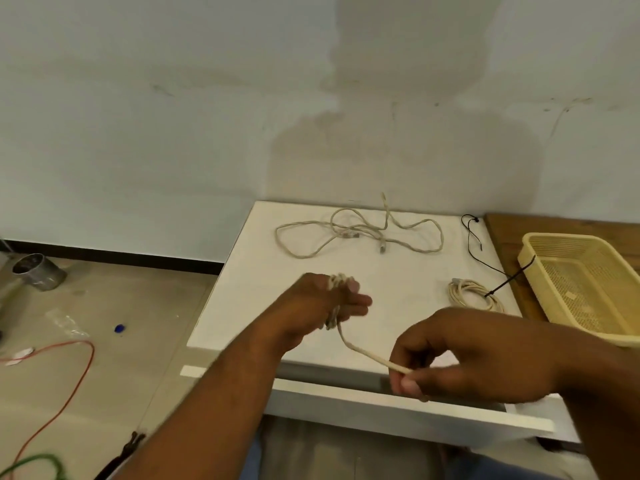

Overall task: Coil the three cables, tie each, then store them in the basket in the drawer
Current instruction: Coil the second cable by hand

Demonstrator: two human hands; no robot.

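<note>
While the left hand [329,303] hovers over the front of the white cabinet top [249,289], its fingers are bent round several loops of a beige cable [367,355] wound about them. Only the back of the hand shows, slightly blurred, so how the thumb lies on the loops cannot be told. From those loops one strand runs down and right to the right hand [474,358], which pinches it between thumb and curled fingers just past the cabinet's front edge. The cable's end is hidden inside that grip.

Below both hands the drawer [363,403] front juts out from the cabinet, partly open, and its inside is covered by the right hand and forearm. A coiled cable [474,296] bound with a black tie [505,280] lies near the top's right edge, beyond the right hand. Toward the back a loose cable [356,230] sprawls in open loops, well apart from the hands, with bare top between. A thin black cord [471,237] lies at the back right corner.

The yellow basket [571,239] sits on a wooden surface [509,233] just right of the cabinet, not in the drawer. Its near corner is hidden behind the right forearm and its right side is cut by the frame. Left of the cabinet lies open floor with an orange wire [81,375] and a metal can [38,271].
</note>
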